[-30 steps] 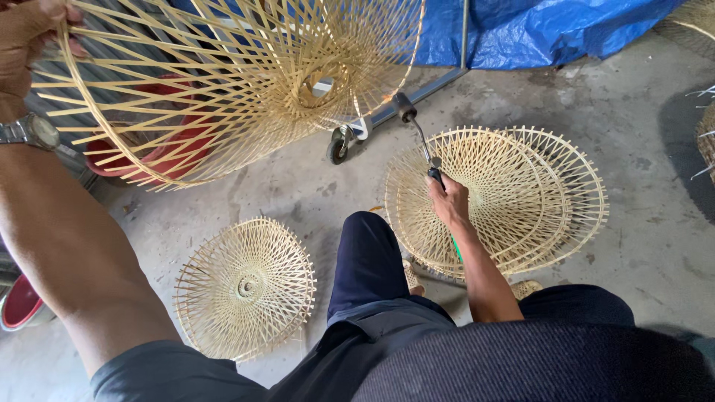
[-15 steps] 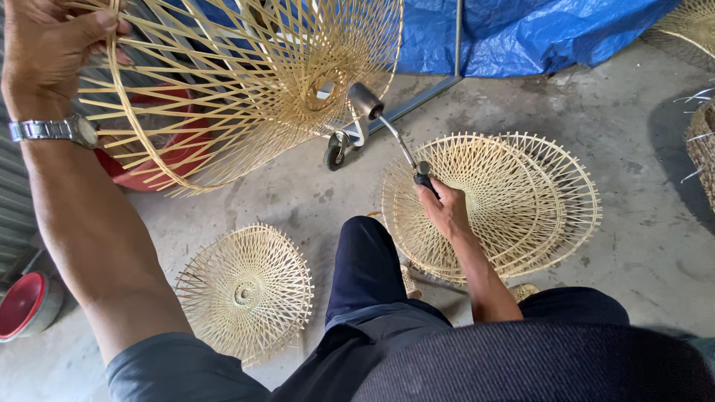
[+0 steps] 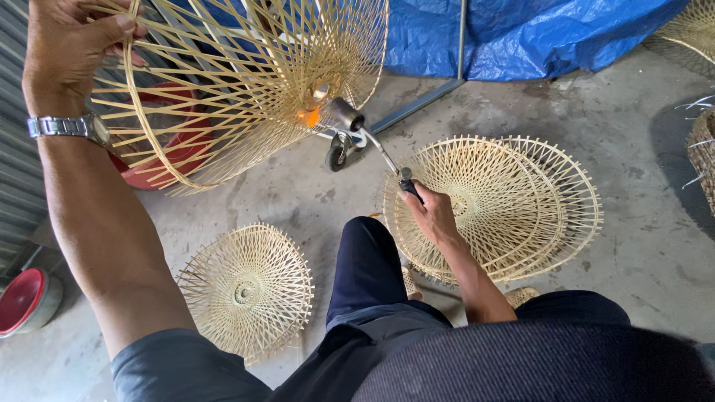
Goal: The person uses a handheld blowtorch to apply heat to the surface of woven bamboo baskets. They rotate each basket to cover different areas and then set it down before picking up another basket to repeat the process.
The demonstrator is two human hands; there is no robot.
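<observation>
Head view: the left hand is raised at the top left corner, its fingers curled shut over the rim of a large open-weave bamboo basket frame, which hangs tilted in the air with its hub facing the person. A metal wristwatch sits on that wrist. The right hand is lower and to the right, closed around the dark grip of a small gas torch; the torch's metal nozzle points up and left, and a small orange flame shows right at the frame's hub.

The frame's upper edge runs out of the picture at the top. Bare concrete floor lies open under the frame and between the woven pieces.

Against the picture half a second ago, the nozzle has come closer to the hub and the flame now shows, and the left hand sits higher.

Around: a stack of flat woven bamboo discs lies on the floor just behind the right hand, a single smaller disc lies left of the person's dark-trousered knee. A red tub stands behind the frame, seen through its ribs. A red bowl is at the left edge, a blue tarp along the top, and a metal stand with a small wheel directly under the torch nozzle.
</observation>
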